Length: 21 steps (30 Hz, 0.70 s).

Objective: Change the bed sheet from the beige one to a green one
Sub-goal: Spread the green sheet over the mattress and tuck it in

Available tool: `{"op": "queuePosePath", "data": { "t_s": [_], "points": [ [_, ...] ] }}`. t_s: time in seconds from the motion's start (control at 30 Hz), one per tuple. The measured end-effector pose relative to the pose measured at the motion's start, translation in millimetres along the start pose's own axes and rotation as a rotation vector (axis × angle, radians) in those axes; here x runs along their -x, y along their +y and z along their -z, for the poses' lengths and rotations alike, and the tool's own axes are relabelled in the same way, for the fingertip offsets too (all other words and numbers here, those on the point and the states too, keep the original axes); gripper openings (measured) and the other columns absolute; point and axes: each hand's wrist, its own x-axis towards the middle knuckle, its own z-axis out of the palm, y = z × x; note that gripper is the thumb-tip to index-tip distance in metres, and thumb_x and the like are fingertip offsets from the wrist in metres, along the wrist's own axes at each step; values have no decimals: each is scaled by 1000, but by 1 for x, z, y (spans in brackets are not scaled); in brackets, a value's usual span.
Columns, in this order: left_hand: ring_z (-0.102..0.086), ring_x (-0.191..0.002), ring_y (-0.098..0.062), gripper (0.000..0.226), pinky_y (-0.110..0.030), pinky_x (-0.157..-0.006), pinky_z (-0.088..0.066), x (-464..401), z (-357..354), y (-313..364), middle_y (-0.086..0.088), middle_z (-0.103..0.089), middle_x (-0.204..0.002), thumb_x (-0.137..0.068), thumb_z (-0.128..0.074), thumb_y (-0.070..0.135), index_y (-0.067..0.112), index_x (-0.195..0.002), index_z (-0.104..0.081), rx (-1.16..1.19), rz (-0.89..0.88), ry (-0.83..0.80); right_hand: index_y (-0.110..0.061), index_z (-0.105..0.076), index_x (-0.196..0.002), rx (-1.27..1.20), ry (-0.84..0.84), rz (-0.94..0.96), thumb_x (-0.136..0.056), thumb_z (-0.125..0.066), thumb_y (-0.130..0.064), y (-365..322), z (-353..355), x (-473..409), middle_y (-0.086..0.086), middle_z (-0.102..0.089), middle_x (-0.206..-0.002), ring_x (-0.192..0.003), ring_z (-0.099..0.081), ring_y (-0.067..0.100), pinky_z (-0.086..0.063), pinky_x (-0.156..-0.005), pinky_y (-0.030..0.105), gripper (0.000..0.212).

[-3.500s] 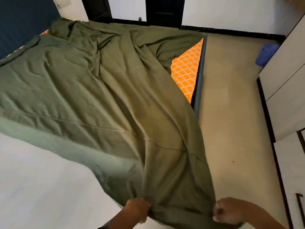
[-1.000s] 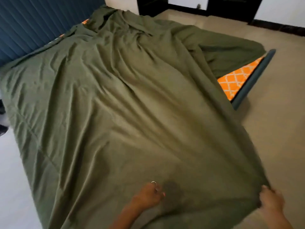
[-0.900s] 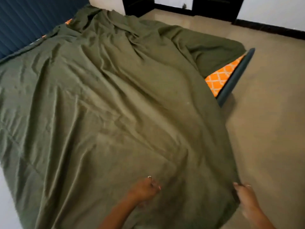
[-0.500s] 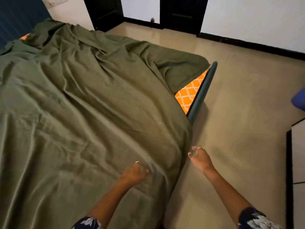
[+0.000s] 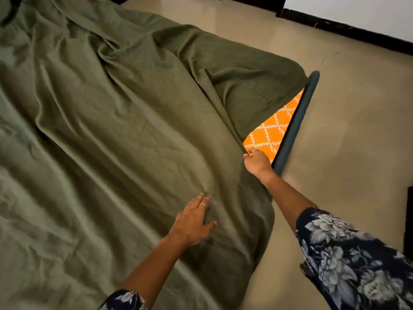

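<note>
1. The bed is covered almost wholly by the green sheet (image 5: 116, 135), which is spread in loose wrinkles and folds.
2. At the bed's right side, a patch of orange mattress (image 5: 271, 130) with a white lattice pattern is left bare beside the dark frame rail (image 5: 297, 121).
3. The sheet's edge is gripped by the right hand (image 5: 257, 163) just where the bare patch begins; the fingers are curled over the cloth, against the rail.
4. The left hand (image 5: 194, 220) is laid flat on the sheet, nearer the bed's near corner, with fingers straight and spread; nothing is held by it.
5. Rings are worn on both hands, and dark floral sleeves (image 5: 348, 260) are seen on the arms.
6. A fold of sheet is hung over the bed's near right edge toward the beige floor (image 5: 348, 153).
</note>
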Motion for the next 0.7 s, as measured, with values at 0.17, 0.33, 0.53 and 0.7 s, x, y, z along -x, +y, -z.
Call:
{"op": "queuePosePath", "data": {
  "t_s": [0.17,0.33,0.53,0.7],
  "points": [
    [-6,-147,-15,76,-37,-118,-19,-28,1,11,5,-3,-161,-93,-53,43,28,-152,-9,10,21,-10,-7,-60,-121,-334,75,-130,-99,-43,-25,-11,-3,-36,13,-61,-121,-105,-57,29,-44,-81,30,34],
    [-7,-147,-16,72,-37,-116,-20,-44,2,27,7,-2,-161,-95,-50,40,30,-153,-7,24,127,-61,-10,-54,-72,-639,5,-298,-95,-54,-31,-27,-9,-69,3,-52,-60,-44,-38,16,-27,-42,23,31],
    [-5,-148,-16,71,-38,-117,-21,-50,-8,44,8,2,-161,-96,-47,41,29,-153,-5,30,289,-43,-23,-46,-82,-902,-40,-309,-95,-55,-20,-34,10,-87,2,-37,-62,-46,-31,13,-25,-43,23,16],
    [-9,-147,-19,70,-38,-115,-23,-65,-3,93,1,2,-161,-97,-41,44,23,-153,-4,3,451,4,-17,-52,-77,-828,233,-372,-97,-49,-19,54,150,-104,0,-48,-70,-61,-49,11,-44,-51,27,20]
  ]
}}
